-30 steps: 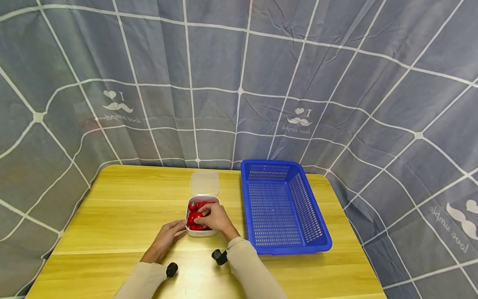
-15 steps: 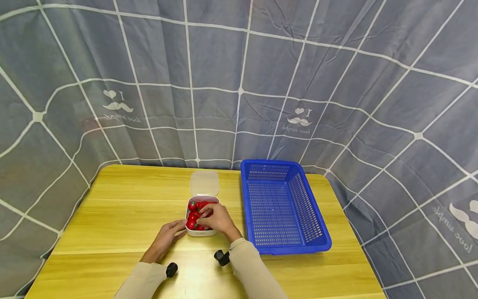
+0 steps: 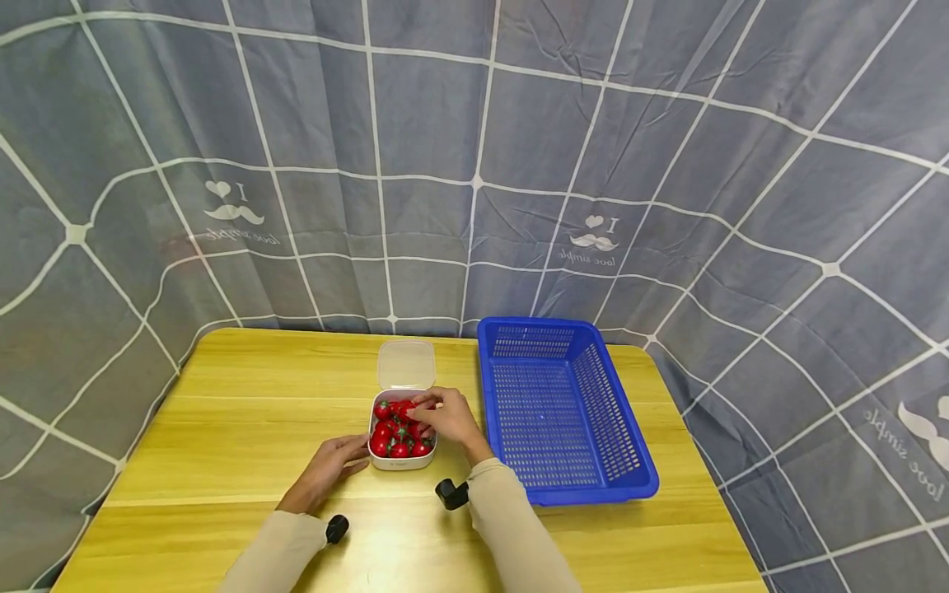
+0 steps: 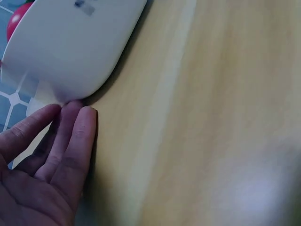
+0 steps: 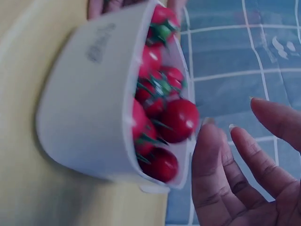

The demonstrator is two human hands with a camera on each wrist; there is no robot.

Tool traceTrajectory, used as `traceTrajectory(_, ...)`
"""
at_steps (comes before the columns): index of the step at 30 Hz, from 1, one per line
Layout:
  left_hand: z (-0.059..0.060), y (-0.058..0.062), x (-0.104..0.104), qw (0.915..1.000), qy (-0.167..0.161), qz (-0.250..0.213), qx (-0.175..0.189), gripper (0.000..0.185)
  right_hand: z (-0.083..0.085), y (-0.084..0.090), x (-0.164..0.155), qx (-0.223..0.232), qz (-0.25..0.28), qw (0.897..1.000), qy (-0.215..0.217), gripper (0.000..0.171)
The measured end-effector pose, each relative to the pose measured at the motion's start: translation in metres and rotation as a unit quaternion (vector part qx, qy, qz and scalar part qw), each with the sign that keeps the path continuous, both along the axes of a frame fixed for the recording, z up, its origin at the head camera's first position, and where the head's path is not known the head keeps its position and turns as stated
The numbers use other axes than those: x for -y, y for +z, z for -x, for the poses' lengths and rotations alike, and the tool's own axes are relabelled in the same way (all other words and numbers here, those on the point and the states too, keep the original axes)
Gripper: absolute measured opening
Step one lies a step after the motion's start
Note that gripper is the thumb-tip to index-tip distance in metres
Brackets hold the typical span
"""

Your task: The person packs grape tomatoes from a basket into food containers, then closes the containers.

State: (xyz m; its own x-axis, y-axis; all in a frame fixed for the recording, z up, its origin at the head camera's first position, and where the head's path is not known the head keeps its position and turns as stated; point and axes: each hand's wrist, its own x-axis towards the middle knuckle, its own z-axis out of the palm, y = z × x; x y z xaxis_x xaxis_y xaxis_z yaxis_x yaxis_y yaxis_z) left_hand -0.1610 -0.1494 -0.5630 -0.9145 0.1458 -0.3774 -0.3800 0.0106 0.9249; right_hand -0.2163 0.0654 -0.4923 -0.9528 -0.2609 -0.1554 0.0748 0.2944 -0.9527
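A white lidded box (image 3: 400, 464) holds several red tomatoes (image 3: 399, 450) with green stems. My left hand (image 3: 329, 469) rests beside it on the left; in the left wrist view, its nearly straight fingers (image 4: 77, 136) touch the lower corner of the box (image 4: 89, 47). Over the box's back right part is my right hand (image 3: 452, 420). The right wrist view shows this hand (image 5: 244, 183) with spread, bent fingers and nothing held between them, its fingertips right at a round tomato (image 5: 181, 121) near the rim.
The translucent lid (image 3: 407, 366) lies folded back behind the box. A blue perforated basket (image 3: 544, 420) stands to the right on the wooden table (image 3: 259, 412). A grey curtain with white lines (image 3: 430, 214) hangs behind the table.
My right hand has moved right and slightly back, its fingers lifting off the front tomatoes, so more of them show. The left hand stays at the box.
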Motion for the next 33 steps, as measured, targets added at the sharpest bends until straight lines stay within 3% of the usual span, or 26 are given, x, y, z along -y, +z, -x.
traceTrajectory(5, 0.02, 0.005, 0.01, 0.999, -0.008, 0.042, 0.008, 0.058, 0.02, 0.013, -0.008, -0.014, 0.007, 1.0, -0.022, 0.024)
traceTrajectory(8, 0.04, 0.009, 0.018, 0.9976, -0.015, 0.067, 0.013, 0.06, 0.041, 0.003, -0.011, -0.033, 0.015, 0.999, -0.038, 0.025)
traceTrajectory(11, 0.062, 0.014, 0.024, 0.9971, -0.012, 0.071, 0.024, 0.058, 0.086, -0.049, -0.015, -0.049, 0.038, 0.997, -0.053, 0.023)
traceTrajectory(15, 0.089, 0.021, 0.025, 0.9979, -0.011, 0.05, 0.039, 0.056, 0.147, -0.13, -0.015, -0.013, 0.042, 0.994, -0.101, 0.024)
traceTrajectory(17, 0.099, 0.025, 0.024, 0.9979, -0.014, 0.044, 0.046, 0.054, 0.164, -0.151, -0.014, 0.018, 0.031, 0.991, -0.127, 0.025)
traceTrajectory(20, 0.112, 0.029, 0.021, 0.9979, -0.01, 0.037, 0.052, 0.052, 0.176, -0.164, -0.014, 0.053, -0.002, 0.986, -0.155, 0.021)
traceTrajectory(22, 0.118, 0.031, 0.021, 0.9978, -0.005, 0.034, 0.056, 0.049, 0.177, -0.162, -0.013, 0.085, -0.015, 0.982, -0.17, 0.016)
traceTrajectory(28, 0.132, 0.03, 0.018, 0.9967, -0.002, 0.016, 0.079, 0.047, 0.173, -0.171, -0.011, 0.147, 0.027, 0.972, -0.179, 0.025)
traceTrajectory(33, 0.142, 0.026, 0.01, 0.996, 0.001, 0.012, 0.088, 0.046, 0.17, -0.182, -0.015, 0.169, 0.065, 0.966, -0.185, 0.033)
